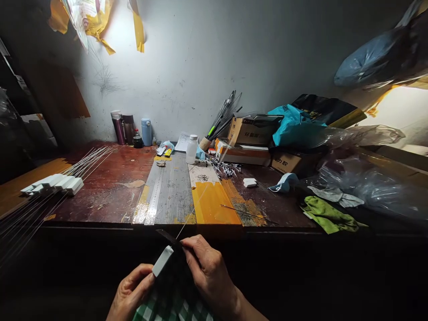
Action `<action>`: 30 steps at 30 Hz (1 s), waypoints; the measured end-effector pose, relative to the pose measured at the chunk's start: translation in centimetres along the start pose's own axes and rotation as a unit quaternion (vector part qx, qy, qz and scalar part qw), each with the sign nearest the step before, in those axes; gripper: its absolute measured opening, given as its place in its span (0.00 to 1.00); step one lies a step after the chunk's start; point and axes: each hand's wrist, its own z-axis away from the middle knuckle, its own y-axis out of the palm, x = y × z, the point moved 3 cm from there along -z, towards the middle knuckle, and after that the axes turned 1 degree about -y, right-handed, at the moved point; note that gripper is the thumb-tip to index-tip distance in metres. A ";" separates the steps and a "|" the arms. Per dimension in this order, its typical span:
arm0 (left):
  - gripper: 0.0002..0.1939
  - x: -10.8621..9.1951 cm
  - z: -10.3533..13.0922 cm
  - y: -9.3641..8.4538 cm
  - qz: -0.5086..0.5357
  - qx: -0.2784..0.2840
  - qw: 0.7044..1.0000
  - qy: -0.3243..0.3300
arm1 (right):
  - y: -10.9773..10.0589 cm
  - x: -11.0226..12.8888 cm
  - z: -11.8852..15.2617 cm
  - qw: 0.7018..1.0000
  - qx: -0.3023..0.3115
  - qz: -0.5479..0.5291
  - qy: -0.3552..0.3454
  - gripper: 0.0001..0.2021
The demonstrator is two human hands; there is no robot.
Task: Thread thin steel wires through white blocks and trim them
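My left hand [133, 287] pinches the lower end of a small white block [162, 261] between thumb and fingers, just in front of the table edge. A thin rod [184, 224] runs from the block's top end up toward the tabletop. My right hand [209, 263] is closed on a dark, narrow, flat blade [165, 235], whose exact kind I cannot make out. That blade lies across the rod, close against the block's upper end. A green checked cloth [177, 294] shows beneath my hands.
White blocks on long thin rods [53, 183] overhang the table's left front edge. A steel ruler [154, 200] lies mid-table. Behind stand a white plastic bottle [191, 150] and flasks [146, 133]. Boxes [250, 129], plastic bags [374, 178] and a green glove [329, 214] crowd the right.
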 end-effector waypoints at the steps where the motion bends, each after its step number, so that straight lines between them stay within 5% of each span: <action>1: 0.15 0.0 0.0 0.0 -0.001 -0.002 1.000 0.000 | 0.1 0.1 0.1 1.000 0.003 0.003 -0.002 0.11; 17: 0.16 0.4 -0.3 -0.3 -0.027 0.007 0.999 -0.016 | 0.8 0.3 0.3 0.999 0.024 0.027 -0.011 0.09; 22: 0.27 0.0 -0.8 -0.1 0.053 0.031 0.998 0.003 | 1.4 0.2 0.4 0.998 0.002 0.039 -0.046 0.10; 26: 0.22 -1.4 -0.9 0.8 0.035 0.046 0.998 -0.016 | 1.7 1.0 1.5 0.991 0.013 0.060 -0.117 0.11; 30: 0.23 -2.8 -1.5 -0.3 0.034 -0.066 0.997 0.006 | -0.1 1.0 1.1 0.988 0.020 0.053 -0.146 0.13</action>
